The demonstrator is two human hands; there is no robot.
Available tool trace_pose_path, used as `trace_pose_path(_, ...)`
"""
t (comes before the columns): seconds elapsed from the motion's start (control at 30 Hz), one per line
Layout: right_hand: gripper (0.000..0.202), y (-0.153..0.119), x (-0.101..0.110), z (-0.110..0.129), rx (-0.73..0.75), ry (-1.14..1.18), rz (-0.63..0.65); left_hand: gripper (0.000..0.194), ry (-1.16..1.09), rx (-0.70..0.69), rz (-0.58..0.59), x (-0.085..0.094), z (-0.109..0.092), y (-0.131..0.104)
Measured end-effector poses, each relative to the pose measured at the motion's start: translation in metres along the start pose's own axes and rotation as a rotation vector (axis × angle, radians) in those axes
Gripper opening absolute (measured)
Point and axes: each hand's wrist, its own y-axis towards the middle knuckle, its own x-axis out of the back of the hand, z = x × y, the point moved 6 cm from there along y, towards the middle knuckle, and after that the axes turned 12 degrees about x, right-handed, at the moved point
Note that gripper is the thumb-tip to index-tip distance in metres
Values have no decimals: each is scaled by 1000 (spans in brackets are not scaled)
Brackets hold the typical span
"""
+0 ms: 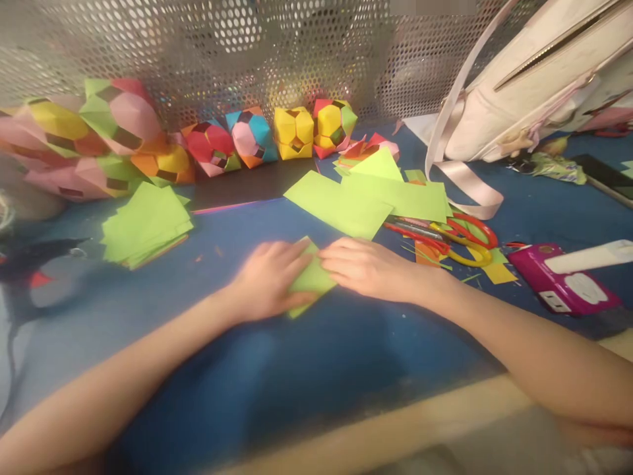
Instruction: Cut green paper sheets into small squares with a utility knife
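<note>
A small light green sheet of paper lies on the blue table, between my two hands. My left hand rests flat on its left part, thumb and fingers apart. My right hand touches its right edge, with the fingers pressed together and pointing left. Just beyond my right hand lie larger green sheets, overlapping. To the left is a stack of green paper.
Folded multicoloured paper shapes line the perforated metal panel. Red and yellow scissors lie among paper scraps on the right. Further right are a purple case and a pale bag with its strap.
</note>
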Motion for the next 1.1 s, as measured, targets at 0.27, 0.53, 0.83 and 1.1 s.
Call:
trace_pose_path(0.27,26,-5,-3,-9,25,50,5,71,35,-12,-45,0,-3,-7)
trace_pose_path(0.53,25,-3,2,-6,20,66,-29,24,41,-198,-273,15,-46,-36)
trace_pose_path(0.83,29,-6,2,-2,2,32,13,21,-41,-104,-227,7,-60,-43)
trace_pose_path(1.1,31,6,13,23,54,-145,-33,37,-151,-36,-144,0,-58,-42)
